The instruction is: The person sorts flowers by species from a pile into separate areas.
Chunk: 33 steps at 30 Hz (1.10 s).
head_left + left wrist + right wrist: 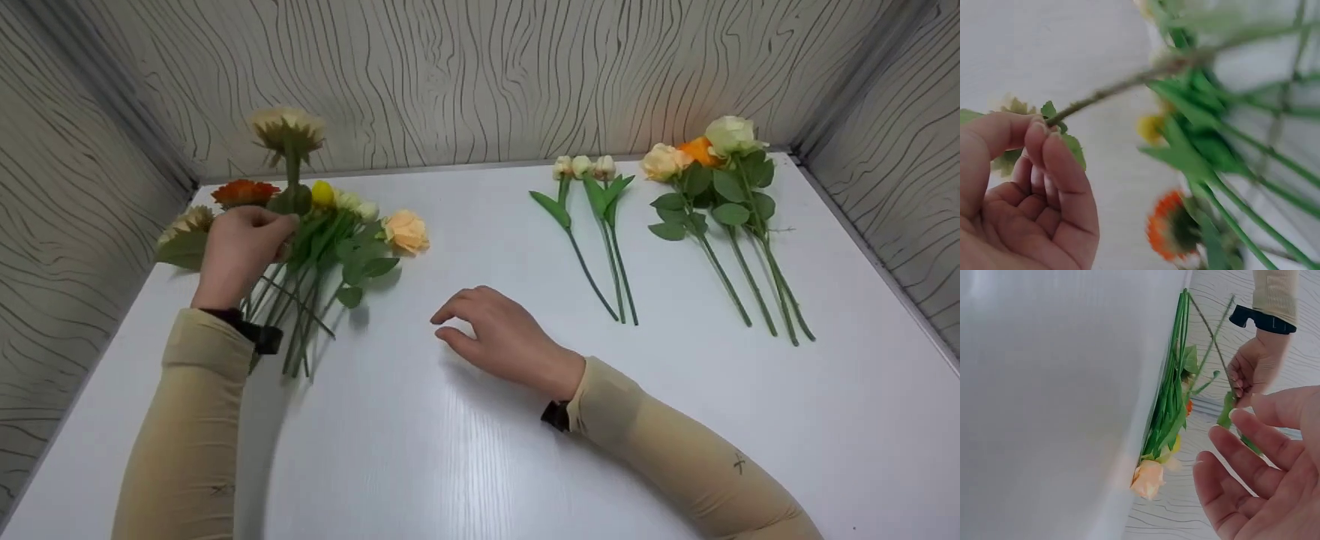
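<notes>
My left hand [247,236] pinches the stem of a cream flower [287,131] between thumb and fingertips. The bloom stands upright above the hand, its green underside facing me. In the left wrist view the brown-green stem [1112,90] runs from the fingertips across the other flowers. Beneath that hand lies a bunch with an orange-red flower [245,193], a yellow bloom [323,194], a peach rose [406,232] and several green stems [300,322]. My right hand [502,334] is over the middle of the white table, fingers loosely bent, holding nothing.
Three pale tulips [582,167] lie right of centre on the white table [420,465]. Farther right are a peach rose [665,162], an orange flower [702,151] and a white rose [730,136] with long leafy stems. Patterned walls [465,75] stand behind and at both sides.
</notes>
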### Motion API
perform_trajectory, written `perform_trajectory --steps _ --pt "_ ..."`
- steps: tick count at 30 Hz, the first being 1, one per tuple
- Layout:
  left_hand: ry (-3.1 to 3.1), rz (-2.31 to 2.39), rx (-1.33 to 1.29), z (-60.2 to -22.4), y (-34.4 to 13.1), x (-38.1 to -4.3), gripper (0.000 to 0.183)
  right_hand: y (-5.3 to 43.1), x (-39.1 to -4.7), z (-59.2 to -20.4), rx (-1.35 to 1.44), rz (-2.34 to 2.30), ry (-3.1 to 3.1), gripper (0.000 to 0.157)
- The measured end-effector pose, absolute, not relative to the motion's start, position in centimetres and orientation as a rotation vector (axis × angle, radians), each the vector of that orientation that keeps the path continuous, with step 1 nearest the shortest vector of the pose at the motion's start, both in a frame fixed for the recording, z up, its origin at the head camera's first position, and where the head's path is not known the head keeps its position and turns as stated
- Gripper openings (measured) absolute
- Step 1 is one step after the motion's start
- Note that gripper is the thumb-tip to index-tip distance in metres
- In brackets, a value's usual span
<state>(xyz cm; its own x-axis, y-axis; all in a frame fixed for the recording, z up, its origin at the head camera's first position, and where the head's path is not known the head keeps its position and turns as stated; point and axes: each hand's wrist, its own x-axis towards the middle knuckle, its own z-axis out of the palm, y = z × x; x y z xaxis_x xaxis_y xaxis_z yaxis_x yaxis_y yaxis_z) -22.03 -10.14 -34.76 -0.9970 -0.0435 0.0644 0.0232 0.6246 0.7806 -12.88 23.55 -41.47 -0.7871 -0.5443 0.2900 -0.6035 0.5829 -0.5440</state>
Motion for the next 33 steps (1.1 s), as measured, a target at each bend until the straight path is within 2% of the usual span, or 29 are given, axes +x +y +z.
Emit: perform_trajectory --steps 6,10,14,20,27,33 --pt "-2.689 -1.138 -0.104 -33.1 -6.4 -21.4 0.034 24.0 -13.4 -41.4 0.900 1.151 -2.715 0.017" --pt "-2.680 -1.372 -0.149 -32.9 -3.7 -21.0 0.035 24.5 -13.6 -41.0 0.827 1.334 -2.680 0.016" --pt "-2.576 -1.772 -0.207 -34.0 0.2 -20.9 0.037 25.5 -13.7 -40.3 0.705 1.589 -2.635 0.017" --pt "-2.336 -2.171 -0.375 -36.8 6.2 -20.2 0.030 27.8 -14.0 -40.2 0.591 1.766 -2.610 0.026" --pt "-2.192 -2.310 -0.433 -38.3 10.9 -19.6 0.021 30.8 -13.9 -40.4 0.446 1.853 -2.597 0.022" --pt "-2.161 -2.372 -0.426 -39.3 12.9 -19.1 0.021 32.4 -14.3 -41.0 0.314 1.859 -2.600 0.021"
